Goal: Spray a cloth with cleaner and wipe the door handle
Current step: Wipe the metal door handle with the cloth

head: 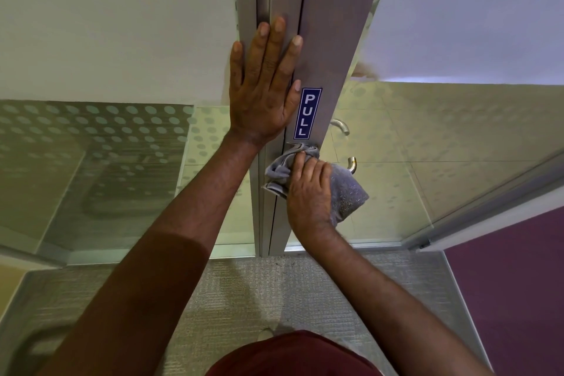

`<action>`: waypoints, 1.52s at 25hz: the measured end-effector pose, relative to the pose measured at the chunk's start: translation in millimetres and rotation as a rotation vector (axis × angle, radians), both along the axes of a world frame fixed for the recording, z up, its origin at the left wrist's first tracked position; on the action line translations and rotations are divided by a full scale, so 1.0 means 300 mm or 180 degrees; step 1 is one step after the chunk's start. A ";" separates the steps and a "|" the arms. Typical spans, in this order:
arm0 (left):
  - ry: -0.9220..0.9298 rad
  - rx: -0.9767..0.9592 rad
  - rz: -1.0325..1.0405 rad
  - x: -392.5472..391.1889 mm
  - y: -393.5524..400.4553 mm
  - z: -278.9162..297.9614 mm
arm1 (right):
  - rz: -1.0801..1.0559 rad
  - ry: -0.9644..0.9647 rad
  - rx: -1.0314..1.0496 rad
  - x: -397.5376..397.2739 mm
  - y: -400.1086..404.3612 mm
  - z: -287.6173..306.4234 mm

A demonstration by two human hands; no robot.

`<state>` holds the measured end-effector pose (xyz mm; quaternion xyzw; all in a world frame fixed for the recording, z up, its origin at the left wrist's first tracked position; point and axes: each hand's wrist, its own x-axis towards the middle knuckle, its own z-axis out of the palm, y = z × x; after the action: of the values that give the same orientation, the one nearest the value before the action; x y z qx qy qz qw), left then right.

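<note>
While wiping, well past the spraying step.
Right hand (pixel 309 192) gripping grey cloth (pixel 348 192) bunched over door handle (pixel 352 163); left hand (pixel 264 85) flat above, bracing door (pixel 323 40). Wiping unfinished, apparently.

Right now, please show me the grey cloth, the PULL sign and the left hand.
grey cloth (pixel 348 192): head view, lower right fold.
PULL sign (pixel 307 113): head view, middle of the letters.
left hand (pixel 262 91): head view, back of hand.

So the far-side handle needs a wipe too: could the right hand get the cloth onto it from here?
Probably not directly. The right hand grips the cloth on the near side, and the far-side handle shows only through the glass, which blocks the way.
</note>
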<state>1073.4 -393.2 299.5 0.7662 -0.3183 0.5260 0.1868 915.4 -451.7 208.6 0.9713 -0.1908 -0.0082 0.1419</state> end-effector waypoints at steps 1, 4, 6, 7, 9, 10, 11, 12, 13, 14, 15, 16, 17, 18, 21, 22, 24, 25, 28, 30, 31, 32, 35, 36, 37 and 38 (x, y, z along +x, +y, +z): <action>0.0002 0.0004 0.0005 -0.001 0.002 0.002 | 0.0019 -0.0050 0.0076 0.008 -0.011 0.006; 0.0037 0.0001 -0.0012 -0.004 0.002 0.005 | 0.0203 -0.0286 0.0258 0.042 -0.047 0.029; 0.0032 -0.0002 0.0007 -0.005 0.000 0.006 | 0.0264 -0.0099 0.0043 0.046 -0.048 0.024; 0.0034 -0.0005 0.0016 -0.006 0.000 0.007 | 0.0276 0.0006 -0.0123 0.034 -0.045 0.014; 0.0041 -0.0028 -0.0014 -0.006 0.001 0.006 | 0.0403 0.0043 -0.0497 -0.014 -0.065 -0.025; 0.0033 -0.0037 -0.0024 -0.006 0.000 0.006 | 0.0556 0.0036 -0.0619 -0.042 -0.092 -0.047; 0.0026 -0.0038 -0.0024 -0.007 -0.001 0.005 | 0.0754 0.0009 -0.0691 -0.065 -0.125 -0.065; 0.0023 -0.0033 -0.0021 -0.007 -0.001 0.006 | 0.0932 -0.0025 -0.0692 -0.082 -0.156 -0.074; 0.0021 -0.0025 -0.0016 -0.007 -0.001 0.006 | 0.1029 -0.0051 -0.0641 -0.090 -0.175 -0.073; 0.0022 -0.0023 -0.0016 -0.005 0.000 0.005 | 0.1035 -0.0090 -0.0558 -0.091 -0.177 -0.067; 0.0026 -0.0027 -0.0024 -0.005 0.001 0.003 | 0.0944 -0.0165 -0.0440 -0.083 -0.162 -0.059; 0.0032 -0.0025 -0.0029 -0.005 0.002 0.002 | 0.0790 -0.0224 -0.0313 -0.068 -0.137 -0.045; 0.0040 -0.0016 -0.0025 -0.005 0.002 0.002 | 0.0641 -0.0250 -0.0237 -0.044 -0.108 -0.028; 0.0045 -0.0006 -0.0018 -0.005 0.002 0.004 | 0.0509 -0.0229 -0.0177 -0.016 -0.082 -0.012; 0.0050 -0.0003 -0.0001 -0.001 0.002 0.004 | 0.0167 -0.0084 0.0251 0.050 -0.054 0.030; 0.0057 -0.0005 0.0008 -0.003 0.000 0.002 | 0.0138 -0.0097 0.0325 0.055 -0.056 0.033; 0.0064 -0.0013 -0.0003 -0.003 -0.002 0.000 | 0.0248 -0.0116 0.0130 0.033 -0.070 0.003; 0.0061 -0.0012 -0.0014 -0.002 -0.002 -0.001 | 0.0375 -0.0160 -0.0058 0.012 -0.080 -0.021; 0.0062 -0.0004 -0.0029 -0.004 0.000 0.002 | 0.0843 -0.0362 -0.0470 -0.033 -0.130 -0.089; 0.0073 0.0014 -0.0049 -0.004 0.002 0.002 | 0.1027 -0.0462 -0.0522 -0.043 -0.166 -0.106; 0.0068 0.0026 -0.0039 -0.004 0.003 0.003 | 0.1098 -0.0450 -0.0561 -0.049 -0.182 -0.112; 0.0069 0.0036 -0.0038 -0.005 0.004 0.003 | 0.1170 -0.0436 -0.0588 -0.062 -0.199 -0.118; 0.0083 0.0037 -0.0064 -0.002 0.004 0.003 | 0.1289 -0.0394 -0.0509 -0.114 -0.275 -0.136; 0.0078 0.0042 -0.0067 -0.002 0.004 0.002 | 0.1244 -0.0396 -0.0487 -0.128 -0.309 -0.133; 0.0072 0.0047 -0.0063 -0.002 0.003 0.003 | 0.1181 -0.0418 -0.0481 -0.139 -0.342 -0.127; 0.0069 0.0045 -0.0052 -0.003 0.001 0.003 | 0.1126 -0.0452 -0.0475 -0.148 -0.370 -0.123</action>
<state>1072.5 -392.7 300.5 0.7705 -0.3262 0.5139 0.1891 871.2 -562.7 171.6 0.9746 -0.0268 0.0996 0.1989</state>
